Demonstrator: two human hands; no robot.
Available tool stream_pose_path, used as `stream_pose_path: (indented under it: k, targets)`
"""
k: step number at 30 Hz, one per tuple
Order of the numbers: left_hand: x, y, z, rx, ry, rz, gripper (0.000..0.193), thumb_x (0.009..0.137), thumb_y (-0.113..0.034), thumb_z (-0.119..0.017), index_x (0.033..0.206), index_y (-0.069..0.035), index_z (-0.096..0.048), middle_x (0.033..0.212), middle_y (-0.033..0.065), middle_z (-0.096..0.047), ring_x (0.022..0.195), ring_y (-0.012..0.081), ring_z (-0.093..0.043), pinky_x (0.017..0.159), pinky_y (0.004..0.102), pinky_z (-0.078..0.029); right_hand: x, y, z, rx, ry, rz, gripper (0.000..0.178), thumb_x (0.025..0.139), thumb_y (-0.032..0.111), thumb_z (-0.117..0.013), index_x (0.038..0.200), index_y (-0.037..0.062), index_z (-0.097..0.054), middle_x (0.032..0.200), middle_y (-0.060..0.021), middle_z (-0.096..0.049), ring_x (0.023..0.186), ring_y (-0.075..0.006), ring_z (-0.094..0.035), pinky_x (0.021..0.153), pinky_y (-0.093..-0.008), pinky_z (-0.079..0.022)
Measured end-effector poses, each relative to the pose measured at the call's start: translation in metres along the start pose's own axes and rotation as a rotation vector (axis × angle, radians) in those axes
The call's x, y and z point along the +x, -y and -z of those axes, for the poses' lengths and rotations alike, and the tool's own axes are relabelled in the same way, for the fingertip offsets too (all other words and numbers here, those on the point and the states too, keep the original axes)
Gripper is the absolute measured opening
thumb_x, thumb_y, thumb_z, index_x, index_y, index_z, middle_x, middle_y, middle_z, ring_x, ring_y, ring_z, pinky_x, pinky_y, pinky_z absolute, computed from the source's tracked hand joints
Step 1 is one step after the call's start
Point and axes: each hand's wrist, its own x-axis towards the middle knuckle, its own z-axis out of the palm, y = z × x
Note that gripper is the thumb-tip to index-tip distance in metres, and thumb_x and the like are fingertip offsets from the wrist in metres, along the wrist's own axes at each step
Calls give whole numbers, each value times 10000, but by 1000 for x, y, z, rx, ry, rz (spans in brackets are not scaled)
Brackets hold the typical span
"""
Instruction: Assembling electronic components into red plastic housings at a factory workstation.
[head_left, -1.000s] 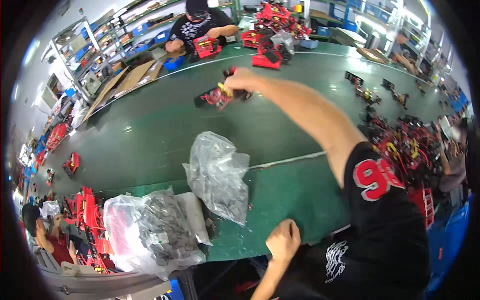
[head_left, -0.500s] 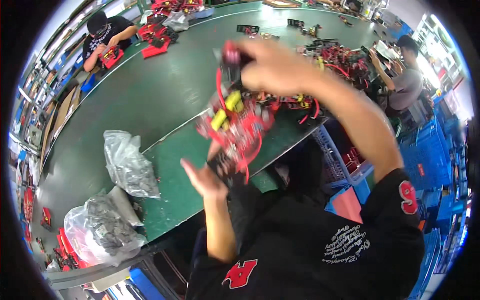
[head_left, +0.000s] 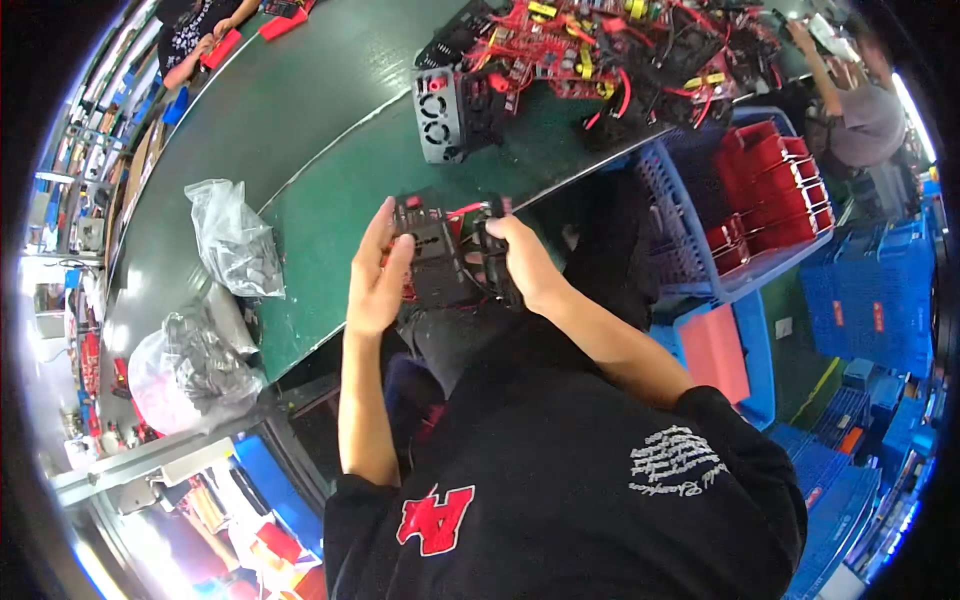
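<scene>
Near the table's front edge, my left hand point(head_left: 376, 275) is closed around the left side of a black plastic housing point(head_left: 437, 262), its thumb lying along the top face. At the opposite side, my right hand point(head_left: 528, 262) grips a black end piece point(head_left: 490, 245) with its fingers curled over the upper corner. A short red wire point(head_left: 465, 211) bridges the gap between the two black parts. The underside of the housing and most of my right fingers are hidden. Just beyond my hands stands a grey-and-black casing point(head_left: 440, 122) with round fan-shaped cutouts.
Red circuit boards point(head_left: 545, 45) with yellow parts and wires pile up at the far right. Clear bags point(head_left: 235, 240) of dark parts lie to the left. A blue crate point(head_left: 690, 235) holding red pieces stands on my right. Two people work at the far table edges.
My right hand has come down from above the table toward me. The red board with yellow parts no longer shows in front of me; a black housing lies between both hands. The view has shifted.
</scene>
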Motion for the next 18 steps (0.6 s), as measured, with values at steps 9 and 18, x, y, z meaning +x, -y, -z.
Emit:
stream_pose_path:
  k: [9,18]
  targets:
    - [33,51,42,505,144,94,647,788,-434,-661,1104,118,-542,1043,262,-591,980,383,-582,892,439,-448,23,-41,-13,16,125,269,496,715,34,-773,1178,28,-599,1053,-39,-651,957,-148,-597,876,-315,-479]
    - [22,2,-102,594,184,-151,722,752,-51,-590,1343,97,-203,1239,217,-364,1097,288,-481,983,403,-408,-39,-13,100,283,120,401,752,611,92,-850,1273,64,-495,1224,-70,-584,1154,-196,-535,1034,-367,-395]
